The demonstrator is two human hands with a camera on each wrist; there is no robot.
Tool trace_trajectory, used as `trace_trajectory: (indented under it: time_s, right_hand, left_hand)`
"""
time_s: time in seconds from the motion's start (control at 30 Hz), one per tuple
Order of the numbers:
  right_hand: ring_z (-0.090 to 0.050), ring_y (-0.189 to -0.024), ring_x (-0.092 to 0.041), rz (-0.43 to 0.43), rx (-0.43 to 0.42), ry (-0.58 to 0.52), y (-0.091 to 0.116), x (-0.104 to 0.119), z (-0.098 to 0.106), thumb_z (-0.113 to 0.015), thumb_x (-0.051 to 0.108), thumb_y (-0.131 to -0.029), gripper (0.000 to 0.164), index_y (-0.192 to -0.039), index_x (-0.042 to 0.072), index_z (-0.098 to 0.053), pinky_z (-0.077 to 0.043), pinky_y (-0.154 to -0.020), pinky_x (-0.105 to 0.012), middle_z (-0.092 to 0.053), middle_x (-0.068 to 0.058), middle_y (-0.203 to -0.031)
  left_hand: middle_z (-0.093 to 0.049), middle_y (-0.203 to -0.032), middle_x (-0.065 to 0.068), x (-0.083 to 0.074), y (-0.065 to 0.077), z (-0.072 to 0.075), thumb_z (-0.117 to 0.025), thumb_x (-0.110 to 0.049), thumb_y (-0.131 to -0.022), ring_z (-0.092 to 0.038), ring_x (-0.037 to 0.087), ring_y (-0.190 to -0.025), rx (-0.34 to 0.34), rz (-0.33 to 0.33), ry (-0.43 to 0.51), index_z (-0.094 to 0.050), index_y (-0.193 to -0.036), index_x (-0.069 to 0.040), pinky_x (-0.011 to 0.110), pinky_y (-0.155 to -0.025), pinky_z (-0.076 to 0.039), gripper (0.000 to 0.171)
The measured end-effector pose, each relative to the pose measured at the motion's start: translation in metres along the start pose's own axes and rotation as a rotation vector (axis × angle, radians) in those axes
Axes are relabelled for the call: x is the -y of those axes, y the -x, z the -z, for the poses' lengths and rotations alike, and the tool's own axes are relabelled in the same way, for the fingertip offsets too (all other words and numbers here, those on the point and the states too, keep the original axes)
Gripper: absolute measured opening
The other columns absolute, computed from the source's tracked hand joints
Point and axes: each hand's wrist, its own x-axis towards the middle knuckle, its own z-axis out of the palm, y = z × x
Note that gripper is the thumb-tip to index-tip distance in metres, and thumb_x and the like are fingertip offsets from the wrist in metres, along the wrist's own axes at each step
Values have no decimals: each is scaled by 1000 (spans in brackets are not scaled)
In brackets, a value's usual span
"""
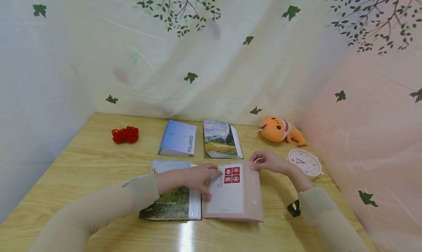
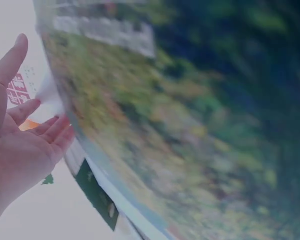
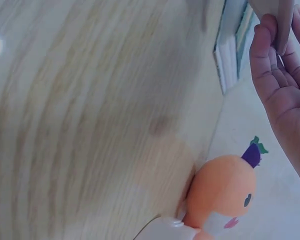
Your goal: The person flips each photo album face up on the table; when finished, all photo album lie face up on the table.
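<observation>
A pale pink album (image 1: 253,204) with a white panel and red printed characters lies at the front middle of the table. My right hand (image 1: 271,163) pinches its top right corner; in the right wrist view the fingers and thumb are on either side of the cover's edge. My left hand (image 1: 197,177) reaches over the album's left side, its fingers extended and the fingertips at the white panel. Under that wrist lies a photo album (image 1: 174,206) with a painted garden cover, partly hidden by the forearm and close beside the pink one.
Behind stand a blue Polaroid album (image 1: 178,134) and an album with a landscape cover (image 1: 217,138). A red knitted item (image 1: 125,134) lies at the back left. At the right are an orange plush toy (image 1: 273,129), a round clock (image 1: 304,162) and a small black object (image 1: 294,208).
</observation>
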Motion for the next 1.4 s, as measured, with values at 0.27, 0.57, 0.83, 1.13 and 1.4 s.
trace_trajectory:
  time_s: [0.27,0.57,0.83,1.13,1.4]
  right_hand:
    - [-61,-91,-20,1,-24,-114,2,18,2,-65,28,-90,28,-107,6,-59,-54,-80,-33,-59,-9,-108]
    - [-62,-94,-24,13,-88,-202,4,37,1,-67,30,-88,35,-112,5,-60,-57,-79,-38,-58,-14,-110]
    - [-62,-97,-22,67,-132,-259,3,49,-1,-65,27,-90,40,-120,1,-59,-56,-80,-38,-59,-16,-116]
    - [-62,-105,-21,132,-126,-311,0,69,-8,-63,24,-92,41,-126,2,-56,-54,-86,-42,-58,-17,-125]
    - [-62,-107,-22,167,-138,-333,-4,74,-14,-62,22,-92,39,-126,3,-56,-52,-88,-45,-57,-17,-126]
  left_hand:
    - [-22,-155,10,-13,2,5,-78,-43,-74,-27,27,-140,-16,-67,104,-25,-151,-20,43,-112,-28,96]
    - [-26,-154,5,-11,5,7,-79,-41,-74,-37,24,-134,-66,-61,299,-23,-151,-25,42,-108,-35,97]
    - [-26,-154,4,-7,9,9,-78,-33,-77,-42,27,-131,-82,-129,499,-20,-152,-21,42,-103,-41,96]
    - [-20,-156,1,-2,14,15,-73,-28,-84,-46,26,-127,-85,-146,658,-11,-152,-33,36,-99,-45,92]
    - [-21,-155,3,-7,25,24,-71,-27,-85,-47,31,-126,-98,-159,751,-13,-152,-32,30,-94,-49,88]
